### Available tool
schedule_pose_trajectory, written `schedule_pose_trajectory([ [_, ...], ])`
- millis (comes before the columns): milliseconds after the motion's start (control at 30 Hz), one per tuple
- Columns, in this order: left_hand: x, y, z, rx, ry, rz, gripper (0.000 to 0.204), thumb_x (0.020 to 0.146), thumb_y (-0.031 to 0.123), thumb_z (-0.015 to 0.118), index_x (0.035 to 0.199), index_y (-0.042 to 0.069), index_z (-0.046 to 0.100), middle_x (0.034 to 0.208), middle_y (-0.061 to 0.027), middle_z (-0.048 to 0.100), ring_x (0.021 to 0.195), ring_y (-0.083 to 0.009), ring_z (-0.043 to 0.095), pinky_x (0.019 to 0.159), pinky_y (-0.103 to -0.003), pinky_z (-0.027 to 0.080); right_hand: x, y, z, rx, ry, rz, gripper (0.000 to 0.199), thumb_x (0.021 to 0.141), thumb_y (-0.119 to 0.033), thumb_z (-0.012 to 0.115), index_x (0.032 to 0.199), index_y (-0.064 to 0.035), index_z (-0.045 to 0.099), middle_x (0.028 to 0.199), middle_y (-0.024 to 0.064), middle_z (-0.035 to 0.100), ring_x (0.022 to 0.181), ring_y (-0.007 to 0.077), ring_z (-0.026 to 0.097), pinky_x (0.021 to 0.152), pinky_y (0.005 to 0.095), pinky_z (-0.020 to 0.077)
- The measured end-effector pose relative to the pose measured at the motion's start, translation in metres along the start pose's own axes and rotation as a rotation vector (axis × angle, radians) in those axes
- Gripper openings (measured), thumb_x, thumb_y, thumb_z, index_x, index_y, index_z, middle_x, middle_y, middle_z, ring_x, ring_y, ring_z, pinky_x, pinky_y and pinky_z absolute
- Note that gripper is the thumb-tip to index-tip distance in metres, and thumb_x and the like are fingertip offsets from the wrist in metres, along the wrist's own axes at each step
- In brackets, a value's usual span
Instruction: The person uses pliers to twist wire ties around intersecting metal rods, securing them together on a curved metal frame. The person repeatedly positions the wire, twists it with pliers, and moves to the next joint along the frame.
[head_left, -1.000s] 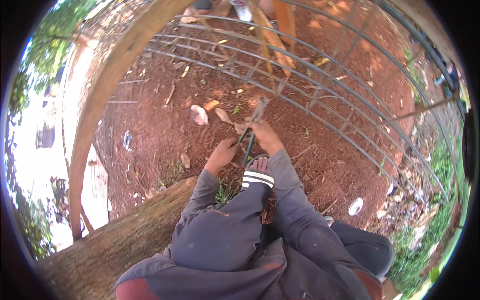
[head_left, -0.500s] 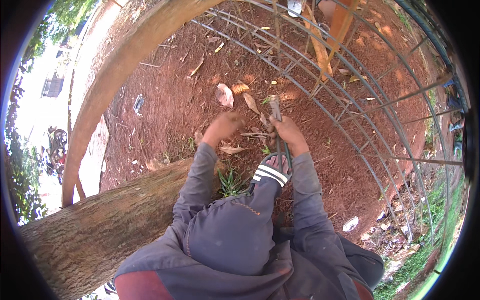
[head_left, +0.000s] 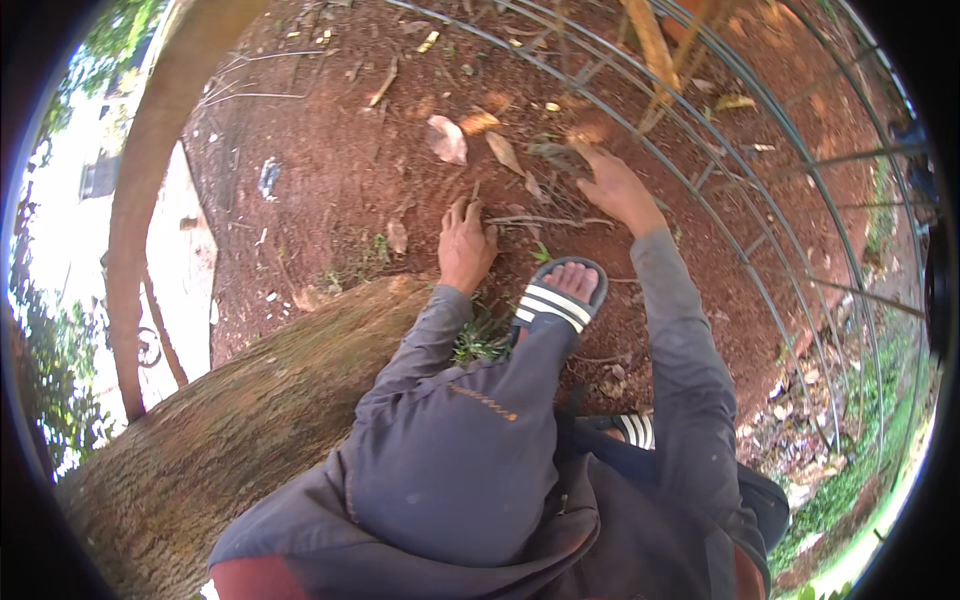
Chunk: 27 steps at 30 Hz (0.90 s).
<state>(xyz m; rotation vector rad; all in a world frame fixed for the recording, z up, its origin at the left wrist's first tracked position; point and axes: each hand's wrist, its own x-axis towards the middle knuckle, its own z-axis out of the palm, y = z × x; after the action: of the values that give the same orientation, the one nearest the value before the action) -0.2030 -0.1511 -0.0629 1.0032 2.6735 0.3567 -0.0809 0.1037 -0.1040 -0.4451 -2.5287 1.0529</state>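
Note:
My left hand [head_left: 466, 245] is down at the red soil, its fingers bent together at the left end of several thin wire-like strands [head_left: 545, 220]. A thin brown stub shows above its fingertips, but what the fingers grip is hidden. Further right, my right hand [head_left: 618, 192] reaches forward with thumb and fingers apart. Just beyond its fingertips lies a blurred grey-green piece [head_left: 553, 153], perhaps the long-handled tool's head. Between and below the hands is my sandalled foot [head_left: 572, 290].
A thick log [head_left: 250, 420] lies at the left, with a curved wooden pole [head_left: 135, 220] rising beyond it. A metal bar cage [head_left: 745, 260] curves along the right. Dry leaves [head_left: 447, 140] dot the soil, and an orange-brown plank [head_left: 655, 50] stands at the far right.
The long-handled tool has left my right hand, which has moved right and forward and opened. My left hand has come down to the ground beside the thin strands. The view has shifted slightly.

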Motion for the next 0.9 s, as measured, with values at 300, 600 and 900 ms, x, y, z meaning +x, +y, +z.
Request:
schedule_pose_trajectory([
  [300, -0.044, 0.022, 0.007, 0.049, 0.007, 0.519, 0.046, 0.085, 0.004, 0.059, 0.131, 0.011, 0.059, 0.147, -0.0127, 0.045, 0.137, -0.0339, 0.042, 0.111, -0.048, 0.036, -0.014, 0.002, -0.078, 0.322, -0.224, 0.371, 0.049, 0.093, -0.02, 0.061, 0.139, -0.0037, 0.055, 0.121, 0.0207, 0.068, 0.111, 0.0313, 0.067, 0.095, 0.0396, 0.0517],
  [600, 0.013, 0.054, 0.013, 0.086, -0.142, 0.786, 0.025, 0.077, 0.007, 0.063, 0.101, 0.011, 0.067, 0.125, -0.0087, 0.055, 0.115, -0.0295, 0.052, 0.093, -0.043, 0.043, -0.053, 0.006, -0.083, 0.4, -0.133, 0.442, 0.042, 0.095, -0.023, 0.059, 0.136, -0.0112, 0.06, 0.112, 0.015, 0.073, 0.105, 0.0291, 0.069, 0.093, 0.0396, 0.0519],
  [900, 0.04, 0.059, -0.011, -0.155, 0.274, 0.535, 0.009, 0.101, 0.013, 0.055, 0.107, 0.007, 0.059, 0.095, -0.006, 0.065, 0.087, -0.0158, 0.061, 0.076, -0.037, 0.05, -0.058, -0.014, -0.104, 0.441, -0.101, 0.479, 0.044, 0.1, -0.019, 0.057, 0.142, -0.0073, 0.052, 0.124, 0.0136, 0.069, 0.115, 0.022, 0.064, 0.098, 0.037, 0.051],
])
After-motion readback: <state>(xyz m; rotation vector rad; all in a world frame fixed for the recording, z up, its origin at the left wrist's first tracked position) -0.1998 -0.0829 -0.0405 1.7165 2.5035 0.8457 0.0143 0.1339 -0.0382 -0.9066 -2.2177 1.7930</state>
